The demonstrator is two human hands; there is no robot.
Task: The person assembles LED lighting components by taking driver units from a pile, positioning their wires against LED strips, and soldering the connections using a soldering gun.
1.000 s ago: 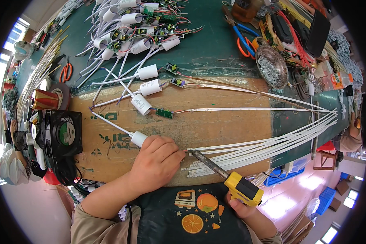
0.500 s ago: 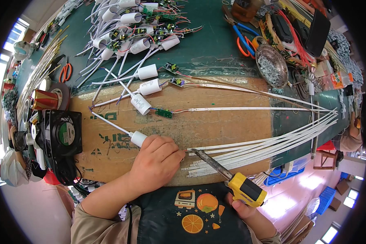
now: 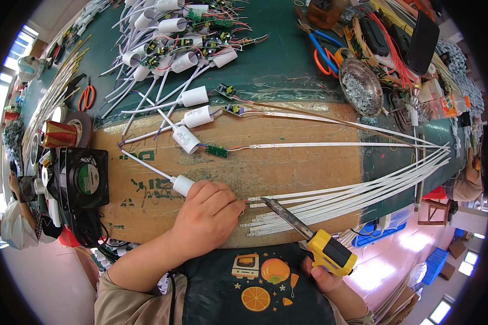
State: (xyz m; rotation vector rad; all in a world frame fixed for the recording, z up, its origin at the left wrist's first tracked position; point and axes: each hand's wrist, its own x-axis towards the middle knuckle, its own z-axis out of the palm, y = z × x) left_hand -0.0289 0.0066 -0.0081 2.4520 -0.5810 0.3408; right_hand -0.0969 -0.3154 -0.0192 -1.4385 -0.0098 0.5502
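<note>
LED strips [image 3: 358,189], white and narrow, fan out to the right of the person's left hand [image 3: 205,216], their near ends just beside its fingertips and their far ends gathered past the brown board's right edge. That hand's fingers are drawn together, pinching a red wire [image 3: 245,201] that shows at the fingertips by the uppermost strip's end; what else lies under the palm is hidden. The right hand [image 3: 322,279] is wrapped around the yellow-and-black handle of a soldering iron [image 3: 315,241], beyond the board's near edge. Its tip slants to the uppermost strip, right of the left fingertips; whether they touch cannot be told.

Just beyond the left knuckles lies a white lamp cap [image 3: 183,185], its cable running away leftward. Brown board [image 3: 287,173] shows between the left hand and a wired strip farther off, leaving room there. Left of the forearm, a black fan [image 3: 84,179] bounds the board's left edge; the dark apron [image 3: 255,287] borders the near edge, below both hands.
</note>
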